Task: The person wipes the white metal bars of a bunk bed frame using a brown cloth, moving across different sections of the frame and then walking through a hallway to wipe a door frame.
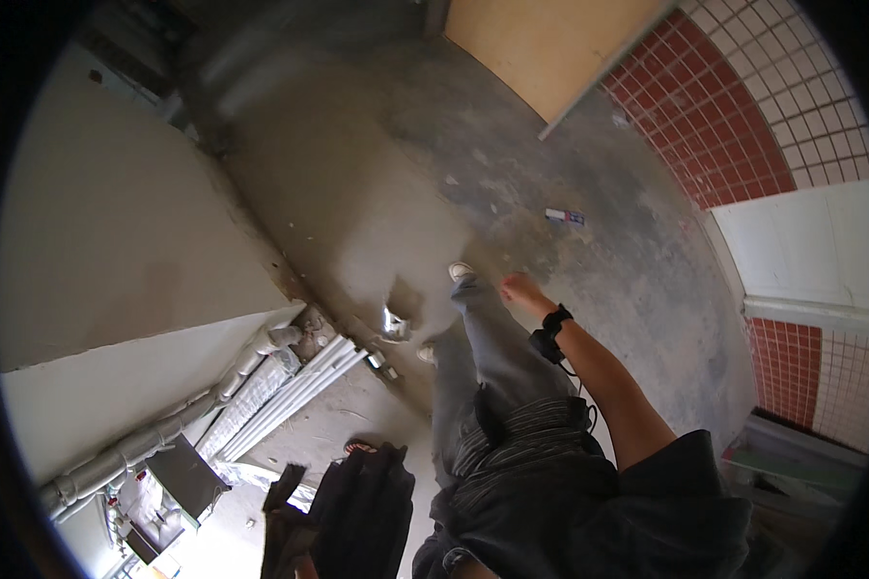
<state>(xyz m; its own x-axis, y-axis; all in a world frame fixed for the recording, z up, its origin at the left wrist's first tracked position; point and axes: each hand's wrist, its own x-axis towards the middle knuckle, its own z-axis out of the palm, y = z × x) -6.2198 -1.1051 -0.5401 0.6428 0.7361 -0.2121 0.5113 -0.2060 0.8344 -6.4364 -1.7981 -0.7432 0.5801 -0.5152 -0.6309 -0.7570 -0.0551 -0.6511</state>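
Note:
My right hand [523, 291] hangs forward over the concrete floor [601, 282], its fingers curled into a loose fist with nothing seen in it. A black band with a small device [550, 334] is strapped round that wrist, and a thin cable runs from it. My left hand is out of view; only a bit of that arm shows at the bottom edge. Below me are my grey trousers [503, 347] and two light shoes, one foot ahead of the other. A small blue, white and red packet [565, 216] lies on the floor beyond my right hand.
Crumpled silvery-white litter [395, 323] lies left of my feet. Several white pipes [290, 398] and wrapped ducting [188, 412] run along the left wall, near an open dark box [186, 474]. Another person in dark clothes [366, 506] is close on the left. A yellowish board [543, 51] and tiled wall [695, 108] stand ahead right.

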